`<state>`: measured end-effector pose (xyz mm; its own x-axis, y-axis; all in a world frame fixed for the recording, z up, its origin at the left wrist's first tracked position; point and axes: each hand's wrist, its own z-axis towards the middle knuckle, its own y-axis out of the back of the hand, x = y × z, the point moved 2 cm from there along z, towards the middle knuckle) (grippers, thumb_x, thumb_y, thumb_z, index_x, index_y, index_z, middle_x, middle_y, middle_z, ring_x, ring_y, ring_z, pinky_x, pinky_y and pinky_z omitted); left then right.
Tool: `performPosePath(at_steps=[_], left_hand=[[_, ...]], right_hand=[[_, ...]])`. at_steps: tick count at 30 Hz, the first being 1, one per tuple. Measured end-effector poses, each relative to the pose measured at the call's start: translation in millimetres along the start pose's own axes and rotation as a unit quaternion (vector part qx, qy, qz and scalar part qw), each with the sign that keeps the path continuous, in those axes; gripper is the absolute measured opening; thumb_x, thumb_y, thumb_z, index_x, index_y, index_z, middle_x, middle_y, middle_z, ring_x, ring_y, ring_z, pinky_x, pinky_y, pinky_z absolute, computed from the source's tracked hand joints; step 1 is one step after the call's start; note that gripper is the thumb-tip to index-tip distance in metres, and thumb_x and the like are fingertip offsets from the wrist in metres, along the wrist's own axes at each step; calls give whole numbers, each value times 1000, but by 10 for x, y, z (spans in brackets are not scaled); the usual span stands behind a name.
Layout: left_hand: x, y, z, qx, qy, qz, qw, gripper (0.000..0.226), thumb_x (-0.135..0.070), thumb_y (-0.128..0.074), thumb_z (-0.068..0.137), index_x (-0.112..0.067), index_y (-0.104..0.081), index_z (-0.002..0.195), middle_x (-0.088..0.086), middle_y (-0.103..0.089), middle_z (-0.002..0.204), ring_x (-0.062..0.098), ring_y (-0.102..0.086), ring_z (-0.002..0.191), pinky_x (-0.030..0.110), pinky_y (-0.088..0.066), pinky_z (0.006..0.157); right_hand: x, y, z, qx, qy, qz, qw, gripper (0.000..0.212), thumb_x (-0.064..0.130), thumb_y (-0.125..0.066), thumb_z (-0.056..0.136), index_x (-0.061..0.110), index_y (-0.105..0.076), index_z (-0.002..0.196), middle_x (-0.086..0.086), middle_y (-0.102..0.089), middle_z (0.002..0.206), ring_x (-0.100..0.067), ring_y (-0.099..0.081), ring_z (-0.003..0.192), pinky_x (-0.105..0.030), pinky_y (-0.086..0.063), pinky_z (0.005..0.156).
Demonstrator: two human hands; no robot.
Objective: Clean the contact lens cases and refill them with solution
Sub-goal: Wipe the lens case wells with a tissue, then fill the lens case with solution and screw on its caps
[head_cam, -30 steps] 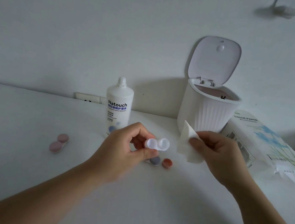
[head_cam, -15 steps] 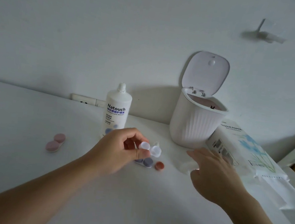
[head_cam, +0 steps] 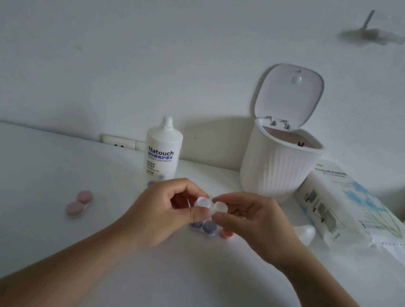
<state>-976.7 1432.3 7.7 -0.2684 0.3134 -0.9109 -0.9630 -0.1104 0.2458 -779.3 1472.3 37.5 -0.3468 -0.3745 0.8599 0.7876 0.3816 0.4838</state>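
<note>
Lens case [head_cam: 211, 203] pinched between both hands' fingers [head_cam: 199, 214]

Home, white desk [head_cam: 31, 247], mini bin [head_cam: 278, 170], tissue pack [head_cam: 357, 213], wall socket [head_cam: 118, 141]

White table [head_cam: 31, 247], set against a white wall. Items resting on it: a pink contact lens case [head_cam: 79, 204], caps on, at the left, well apart from the others; a white Natouch solution bottle [head_cam: 163, 149], upright, near the back edge; a purple-capped lens case [head_cam: 204, 226] and an orange cap [head_cam: 225, 232] just beside it, mid-table; a white ribbed bin [head_cam: 277, 170], lid raised, at the back right; a tissue paper pack [head_cam: 357, 213] on its side at the right; a crumpled white tissue [head_cam: 305, 233] near that pack.
</note>
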Motion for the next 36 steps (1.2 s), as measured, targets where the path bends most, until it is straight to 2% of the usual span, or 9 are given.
performPosePath(at_steps=[4,7,10,13,17,21,25,33,36], left_hand=[[-58,86,-14,-33,-155,139,977,21,-46,-77,78,-31,-72,92,-12,-63,88,14,-59,73,18,-48,57],[-94,219,-1,-148,-242,182,941,19,-36,-74,83,-20,-71,94,-9,-61,92,16,-56,73,21,-47,67],[-65,344,43,-283,-233,191,910,21,-31,-68,85,-20,-66,104,-13,-57,101,12,-57,83,15,-43,78],[28,448,99,-340,-130,130,922,39,-43,-64,81,-34,-57,118,-25,-52,117,9,-57,103,25,-47,89],[179,490,159,-291,4,55,955,63,-54,-62,69,-45,-49,131,-27,-56,129,1,-56,118,44,-48,104],[187,482,219,-234,65,58,968,73,-57,-72,59,-48,-51,127,-32,-63,118,-7,-59,113,38,-50,101],[237,573,260,-177,130,81,972,69,-53,-76,54,-49,-54,119,-28,-69,108,-1,-65,108,33,-54,91],[329,587,307,-128,95,83,984,53,-50,-82,57,-52,-59,105,-21,-74,104,2,-71,96,33,-56,84],[323,567,278,-140,69,78,985,54,-51,-81,58,-43,-63,107,-19,-75,104,2,-72,93,29,-55,78]], right_hand=[[-122,-15,17,-5,-23,80,997,12,10,-79,84,12,-79,95,-12,-76,79,-22,-64,62,-36,-58,70],[-188,-21,27,-6,-27,117,993,10,8,-80,82,13,-79,90,-8,-72,68,-21,-62,61,-33,-54,68],[-201,-39,34,2,-15,91,996,13,15,-81,81,25,-79,89,0,-73,67,-11,-62,61,-23,-51,64],[-217,-95,46,-2,-6,47,999,16,19,-83,77,31,-78,87,7,-74,69,-1,-61,62,-16,-47,62],[-185,-95,57,3,-16,38,999,18,16,-85,77,30,-79,85,7,-74,69,-2,-62,58,-15,-48,60],[-4,31,149,47,10,-29,998,15,28,-82,81,30,-75,94,6,-77,76,-10,-71,62,-22,-60,65],[39,150,300,23,40,-56,997,17,29,-84,78,32,-77,93,9,-76,81,-3,-71,71,-15,-55,71],[-294,147,277,-50,-8,63,997,11,19,-83,79,23,-80,88,-7,-76,80,-17,-66,69,-31,-57,72],[-317,131,260,-58,-2,61,996,10,24,-83,78,27,-80,87,-5,-76,82,-16,-66,68,-25,-55,69]])
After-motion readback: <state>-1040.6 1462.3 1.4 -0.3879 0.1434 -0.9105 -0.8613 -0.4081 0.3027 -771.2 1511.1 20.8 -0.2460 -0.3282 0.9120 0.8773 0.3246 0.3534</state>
